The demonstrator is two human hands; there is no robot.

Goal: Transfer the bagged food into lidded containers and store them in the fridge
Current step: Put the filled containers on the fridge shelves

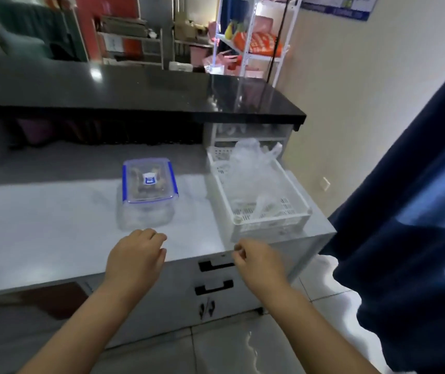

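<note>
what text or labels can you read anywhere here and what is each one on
No text here can be read.
blue label on the container lid: print too blurred to read.
wall poster, top right: lines of print, too blurred.
orange bag on the far rack: white lettering, too blurred.
white sheet on the back shelving: too small.

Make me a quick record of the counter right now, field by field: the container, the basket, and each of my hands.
container: clear container, blue-clipped lid on, brownish contents, standing on the white counter
basket: white slatted basket to the container's right, holding crumpled clear plastic bags
left hand: left hand over the counter's near edge, fingers loosely curled, holding nothing
right hand: right hand just before the basket, fingers curled; too blurred to tell whether it pinches anything
</note>
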